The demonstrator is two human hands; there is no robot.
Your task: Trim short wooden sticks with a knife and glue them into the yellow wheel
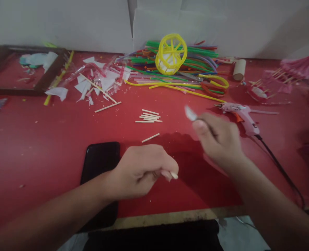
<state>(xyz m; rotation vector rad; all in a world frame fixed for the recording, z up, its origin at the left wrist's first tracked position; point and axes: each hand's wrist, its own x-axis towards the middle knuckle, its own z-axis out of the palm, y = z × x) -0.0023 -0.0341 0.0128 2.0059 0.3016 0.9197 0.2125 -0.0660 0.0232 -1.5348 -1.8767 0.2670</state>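
Note:
My left hand (141, 170) is curled above the red table (39, 139), pinching a short pale stick (174, 175) whose end pokes out between thumb and fingers. My right hand (218, 139) is closed round a small cutting tool whose metal blade (189, 113) sticks out toward the upper left; the hand is blurred. A single cut stick (150, 137) lies just beyond my left hand, and a small pile of several cut sticks (149, 116) lies farther back.
A black phone (100, 160) lies under my left wrist. A pink glue gun (239, 115) with a black cord lies to the right. At the back lie a yellow straw wheel (170, 53), coloured straws (196, 52), paper scraps (97, 82), a cardboard roll (239, 69) and a dark frame (47, 75).

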